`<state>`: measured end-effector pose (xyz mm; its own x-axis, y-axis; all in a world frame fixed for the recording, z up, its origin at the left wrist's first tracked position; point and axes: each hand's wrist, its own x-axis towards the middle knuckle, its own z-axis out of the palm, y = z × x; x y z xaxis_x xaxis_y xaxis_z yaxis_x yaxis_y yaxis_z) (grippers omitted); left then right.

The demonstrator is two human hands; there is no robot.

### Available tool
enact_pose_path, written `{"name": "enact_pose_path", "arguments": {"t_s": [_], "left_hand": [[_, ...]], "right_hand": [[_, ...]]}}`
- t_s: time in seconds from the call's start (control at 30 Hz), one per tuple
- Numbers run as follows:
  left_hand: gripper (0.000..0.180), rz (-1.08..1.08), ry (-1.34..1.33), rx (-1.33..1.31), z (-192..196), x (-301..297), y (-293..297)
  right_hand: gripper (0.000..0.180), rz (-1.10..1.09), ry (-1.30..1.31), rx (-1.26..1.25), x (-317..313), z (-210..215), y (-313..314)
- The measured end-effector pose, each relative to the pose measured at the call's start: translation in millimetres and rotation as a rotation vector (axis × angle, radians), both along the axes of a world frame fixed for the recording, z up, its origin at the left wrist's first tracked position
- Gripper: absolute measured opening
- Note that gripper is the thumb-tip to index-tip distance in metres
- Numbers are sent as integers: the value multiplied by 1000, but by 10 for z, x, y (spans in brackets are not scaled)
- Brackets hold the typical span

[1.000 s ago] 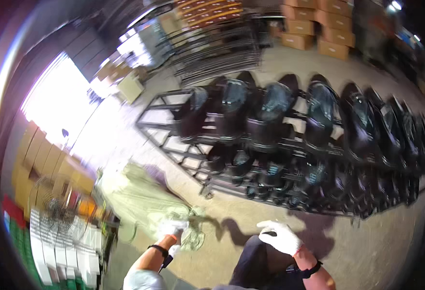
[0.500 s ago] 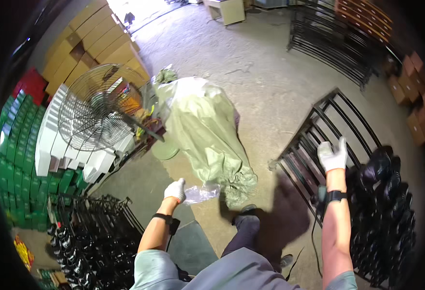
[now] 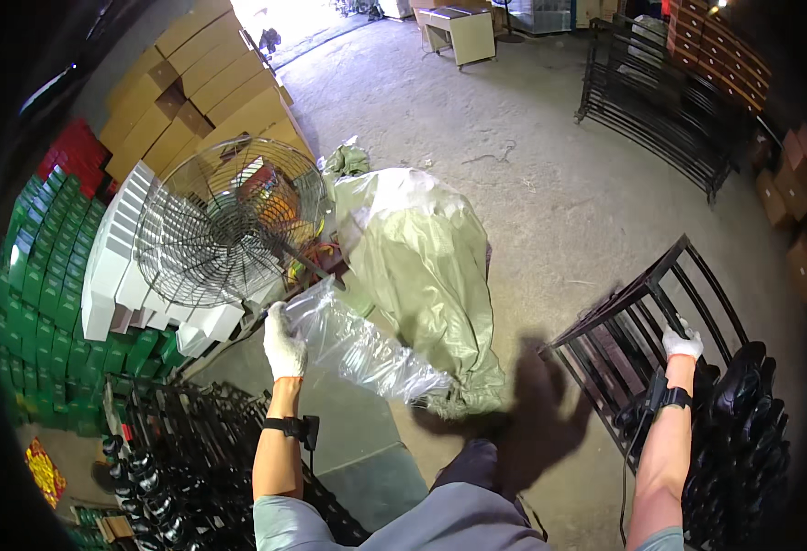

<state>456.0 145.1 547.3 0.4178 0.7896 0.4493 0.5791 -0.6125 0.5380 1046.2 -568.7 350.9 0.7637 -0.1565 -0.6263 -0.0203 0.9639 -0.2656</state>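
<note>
My left hand [image 3: 284,342], in a white glove, is closed on one end of a clear plastic sheet or bag [image 3: 367,354]. The plastic stretches down to the right, to the bunched end of a large pale green woven sack [image 3: 431,266] lying on the floor in front of me. On the right, my gloved right hand [image 3: 683,340] is closed on a bar of a black metal rack [image 3: 605,344]. Its fingertips are partly hidden. Glossy black items, apparently shoes [image 3: 739,395], fill the near part of that rack.
A wire-caged fan [image 3: 229,225] stands left of the sack, before white boxes [image 3: 114,266] and stacked green boxes [image 3: 45,294]. Brown cartons [image 3: 211,83] rise behind it. Another shoe rack [image 3: 183,441] is at my near left. Black racks [image 3: 651,110] and a pale desk [image 3: 459,37] stand farther off.
My left hand has moved left and up, drawing the plastic out longer from the sack's end. My right hand, open above the rack before, has come down and closed on its bar.
</note>
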Motion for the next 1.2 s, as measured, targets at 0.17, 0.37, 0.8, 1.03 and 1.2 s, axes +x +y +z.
{"name": "enact_pose_path", "arguments": {"t_s": [0.17, 0.37, 0.8, 1.03, 1.2], "left_hand": [[60, -202, 30, 189, 240, 591, 149], [56, -392, 119, 115, 347, 997, 266], [56, -602, 448, -304, -438, 1808, 1038], [49, -604, 380, -444, -666, 2834, 1518], [48, -555, 411, -439, -864, 3848, 1736]], "right_hand": [[43, -57, -12, -138, -53, 35, -515], [38, -29, -33, -160, -314, 132, -213], [41, -150, 198, -464, -688, -205, -698], [45, 90, 175, -751, -868, 520, -562], [55, 904, 751, -2861, -1156, 837, -317]]}}
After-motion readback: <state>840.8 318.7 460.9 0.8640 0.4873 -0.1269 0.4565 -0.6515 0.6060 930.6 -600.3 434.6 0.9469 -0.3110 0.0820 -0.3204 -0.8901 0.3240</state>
